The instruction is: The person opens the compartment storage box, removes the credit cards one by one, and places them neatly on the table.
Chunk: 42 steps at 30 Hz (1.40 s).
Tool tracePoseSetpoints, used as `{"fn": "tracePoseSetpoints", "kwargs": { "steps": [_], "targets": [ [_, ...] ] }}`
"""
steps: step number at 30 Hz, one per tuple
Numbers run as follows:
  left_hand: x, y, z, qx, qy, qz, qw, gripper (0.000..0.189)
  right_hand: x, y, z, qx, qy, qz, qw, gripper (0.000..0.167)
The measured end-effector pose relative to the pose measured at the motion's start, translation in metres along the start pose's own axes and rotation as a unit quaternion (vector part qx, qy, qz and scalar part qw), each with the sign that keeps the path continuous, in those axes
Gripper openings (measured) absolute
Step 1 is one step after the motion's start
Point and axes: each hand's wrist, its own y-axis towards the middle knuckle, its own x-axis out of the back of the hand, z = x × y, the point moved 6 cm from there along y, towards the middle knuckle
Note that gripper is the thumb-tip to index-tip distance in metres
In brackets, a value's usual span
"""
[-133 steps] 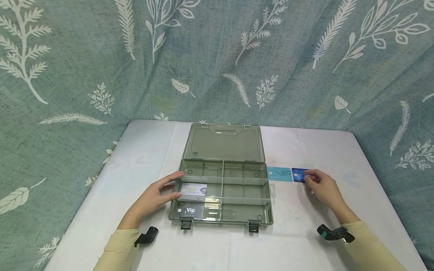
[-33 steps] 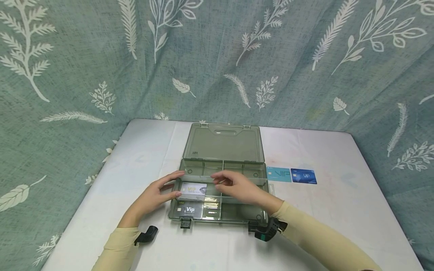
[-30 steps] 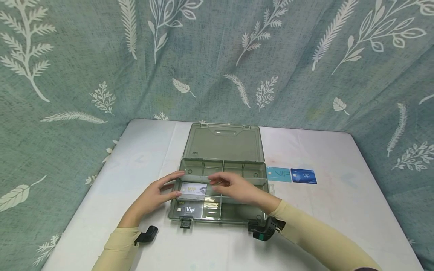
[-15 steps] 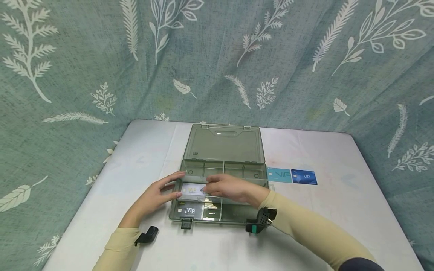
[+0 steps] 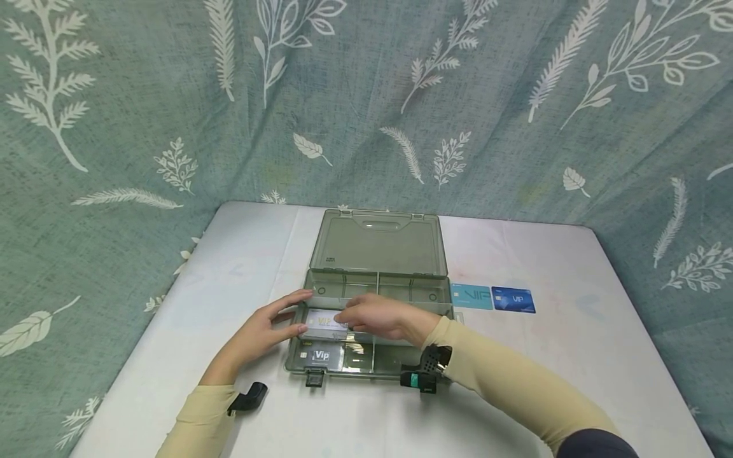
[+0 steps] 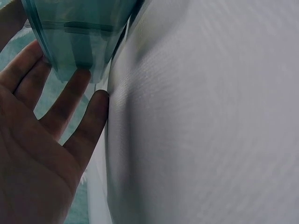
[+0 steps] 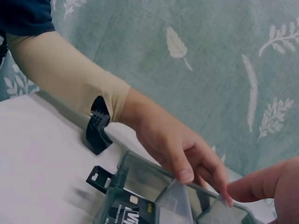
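A clear grey-green divided plastic box [image 5: 372, 376] stands on the table with its lid [image 5: 378, 245] folded back. My left hand [image 5: 260, 329] touches its left side, thumb and index finger at the rim and the other fingers spread against the outer wall [image 6: 88, 28]. A white VIP card [image 5: 322, 317] lies in the middle left compartment. At its right end rests a fingertip of my right hand [image 5: 378, 316], which reaches in over the divider; its other fingers are partly hidden. A dark Vip card [image 5: 314, 356] lies in the front left compartment.
To the right of the box, a teal VIP card [image 5: 472, 296] and a blue VIP card [image 5: 513, 299] lie side by side on the white table [image 5: 572, 356]. A black latch [image 5: 314, 378] sticks out at the front. A leaf-patterned cloth [image 5: 366, 108] hangs behind.
My right hand has left the blue card, come over the box and moved left and down onto the white card's right end. My left hand has stayed at the box.
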Motion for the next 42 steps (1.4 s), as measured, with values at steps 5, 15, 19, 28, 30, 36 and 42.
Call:
{"fn": "tracePoseSetpoints", "kwargs": {
  "steps": [5, 15, 19, 28, 30, 36, 42],
  "targets": [
    [0.000, 0.000, 0.000, 0.001, 0.000, 0.002, 1.0000, 0.063, 0.000, 0.006, -0.001, 0.001, 0.021, 0.004, 0.9998, 0.075],
    [0.000, 0.001, -0.001, 0.000, -0.001, 0.000, 1.0000, 0.063, -0.001, 0.009, -0.003, 0.013, 0.045, 0.006, 0.9989, 0.061],
    [0.000, 0.001, 0.000, 0.003, 0.000, -0.001, 1.0000, 0.063, 0.000, 0.007, -0.005, 0.017, 0.033, -0.004, 0.9993, 0.069],
    [0.000, 0.001, -0.002, 0.001, -0.001, -0.001, 1.0000, 0.062, -0.001, -0.004, 0.002, 0.045, 0.034, 0.009, 0.9984, 0.072],
    [0.001, 0.001, -0.002, 0.001, -0.002, -0.002, 1.0000, 0.062, -0.001, -0.006, 0.003, 0.051, 0.038, 0.012, 0.9979, 0.072],
    [0.001, 0.001, -0.002, 0.005, -0.007, 0.001, 1.0000, 0.063, -0.003, -0.012, 0.007, 0.065, -0.003, 0.006, 0.9979, 0.067],
    [0.000, 0.001, -0.002, 0.008, -0.013, 0.006, 0.9999, 0.063, -0.003, -0.017, 0.010, 0.078, -0.071, -0.009, 0.9944, 0.068]
  ]
}}
